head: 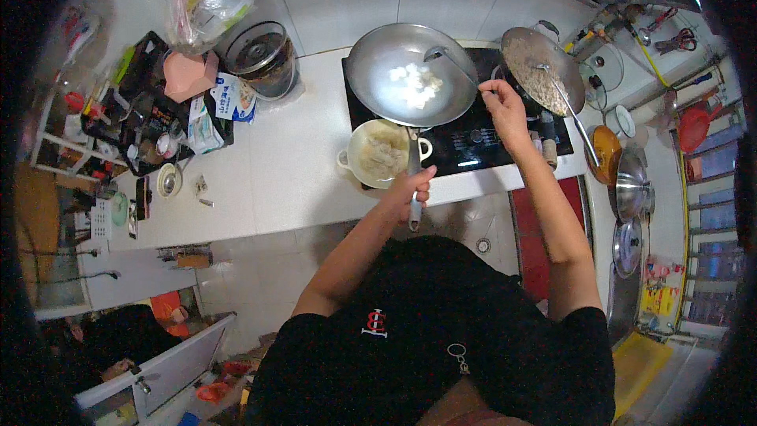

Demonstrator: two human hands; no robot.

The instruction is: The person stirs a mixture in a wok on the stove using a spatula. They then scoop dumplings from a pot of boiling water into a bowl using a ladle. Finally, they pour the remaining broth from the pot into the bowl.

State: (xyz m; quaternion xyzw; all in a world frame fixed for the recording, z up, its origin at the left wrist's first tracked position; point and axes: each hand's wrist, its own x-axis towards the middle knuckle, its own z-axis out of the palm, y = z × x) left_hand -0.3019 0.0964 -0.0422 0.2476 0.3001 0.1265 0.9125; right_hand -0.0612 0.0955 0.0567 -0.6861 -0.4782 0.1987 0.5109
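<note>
A steel wok stands on the black cooktop, with a heap of small white pieces in its middle. My left hand is closed around the wok's long handle. A metal ladle rests its bowl inside the wok, and its handle reaches over the right rim. The fingertips of my right hand pinch that handle near the rim. Below the wok handle sits a cream two-handled pot holding cloudy liquid and pale food. Part of its right side is hidden by the handle.
To the right, a second wok holds crumbly brown food and a long-handled utensil. Lids and pans line the right counter. A lidded plastic container, food packets and a black tray stand left. Another person is at lower left.
</note>
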